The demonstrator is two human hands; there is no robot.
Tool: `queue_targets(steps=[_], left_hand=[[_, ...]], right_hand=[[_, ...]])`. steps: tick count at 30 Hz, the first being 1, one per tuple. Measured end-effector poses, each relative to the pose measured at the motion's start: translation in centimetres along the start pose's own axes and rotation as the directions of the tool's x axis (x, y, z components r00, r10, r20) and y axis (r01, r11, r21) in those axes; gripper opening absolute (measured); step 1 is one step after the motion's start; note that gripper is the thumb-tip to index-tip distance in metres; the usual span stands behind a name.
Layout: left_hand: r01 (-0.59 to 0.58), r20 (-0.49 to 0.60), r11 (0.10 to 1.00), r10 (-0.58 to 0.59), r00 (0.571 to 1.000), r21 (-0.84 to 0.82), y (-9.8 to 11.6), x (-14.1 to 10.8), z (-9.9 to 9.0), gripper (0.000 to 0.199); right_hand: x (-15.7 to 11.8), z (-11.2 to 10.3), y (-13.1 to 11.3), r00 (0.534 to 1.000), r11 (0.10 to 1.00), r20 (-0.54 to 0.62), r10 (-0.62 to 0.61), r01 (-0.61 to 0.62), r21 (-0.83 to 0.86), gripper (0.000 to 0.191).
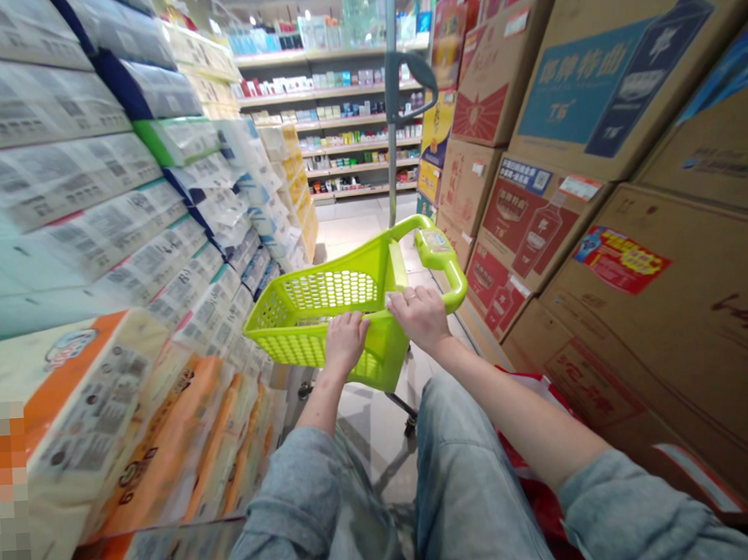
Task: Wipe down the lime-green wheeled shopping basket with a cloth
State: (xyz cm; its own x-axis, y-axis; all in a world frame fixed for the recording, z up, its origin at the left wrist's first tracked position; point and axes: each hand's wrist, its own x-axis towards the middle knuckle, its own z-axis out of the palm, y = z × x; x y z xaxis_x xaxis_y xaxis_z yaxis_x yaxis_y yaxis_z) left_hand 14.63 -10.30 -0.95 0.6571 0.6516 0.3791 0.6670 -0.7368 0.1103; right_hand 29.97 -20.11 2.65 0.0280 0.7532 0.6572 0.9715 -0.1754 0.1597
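A lime-green shopping cart stands side-on in the aisle, its handle end to the right. My left hand is closed over the near rim of its basket. Further right, my right hand grips the same rim close to the handle, fingers curled over the edge. Through the lattice walls I see nothing clearly inside the basket; part of its floor is hidden. Below the basket, dark wheels rest on the floor.
Packs of tissue paper are stacked along the left. Printed cardboard boxes rise on the right, one bearing a red-yellow label. A metal pole with a grey handle stands behind the cart. Stocked shelves close off the far end.
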Motion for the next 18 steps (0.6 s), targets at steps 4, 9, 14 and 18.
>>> queue_targets(steps=[4,9,14,18], left_hand=[[-0.003,0.016,1.0,0.003,1.0,0.024,0.1,0.1,0.0,0.033],[-0.01,0.01,1.0,0.01,1.0,0.014,0.2,0.3,0.1,0.034],[0.006,0.004,1.0,-0.006,1.0,-0.017,0.5,0.5,0.3,0.032],[0.025,-0.001,0.999,-0.025,1.0,-0.031,0.6,0.6,0.4,0.031]], right_hand=[[-3.0,0.9,-0.8,0.989,0.996,-0.121,-0.09,0.092,0.012,0.038],[-6.9,2.7,-1.2,0.979,0.978,-0.126,-0.161,0.175,0.111,0.042],[-9.4,4.2,-0.2,0.979,0.949,-0.184,-0.086,0.137,0.285,0.034],[-9.5,4.5,-1.0,0.955,0.886,-0.234,0.182,-0.056,0.46,0.026]])
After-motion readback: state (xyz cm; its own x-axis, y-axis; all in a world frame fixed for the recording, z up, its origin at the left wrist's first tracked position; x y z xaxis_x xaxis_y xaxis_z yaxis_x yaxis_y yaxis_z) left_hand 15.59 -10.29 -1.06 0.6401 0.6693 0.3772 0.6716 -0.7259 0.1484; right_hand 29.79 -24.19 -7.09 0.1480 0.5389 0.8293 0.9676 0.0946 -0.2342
